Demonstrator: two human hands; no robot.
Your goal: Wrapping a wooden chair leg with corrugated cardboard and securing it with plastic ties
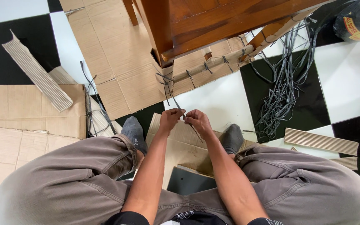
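So the person is sitting on the checkered floor (213,100) with knees spread wide, both hands out front and nearly touching. The left hand (169,118) and right hand (198,121) are each pinched shut on the same thin dark strap (176,101), which runs up from the fingers to the cardboard wrap (188,66) bound around the leg and rail of a wooden furniture piece (213,21). That wrap already has several dark ties spaced along it.

Looks like a knot or twist is being made in the strap's loose ends. To do that well, it probably helps to keep the strap taut toward the corner of the cardboard while the ends get crossed, so the wrap doesn't slacken, and to cinch close to the cardboard rather than out in the air. The strap is narrow, so a firm pinch near the crossing point should give more control.

A loose bundle of spare straps (282,91) lies on the floor to the right, well apart from the hands. Flat cardboard sheets (26,108) and a corrugated strip (36,73) sit off to the left.
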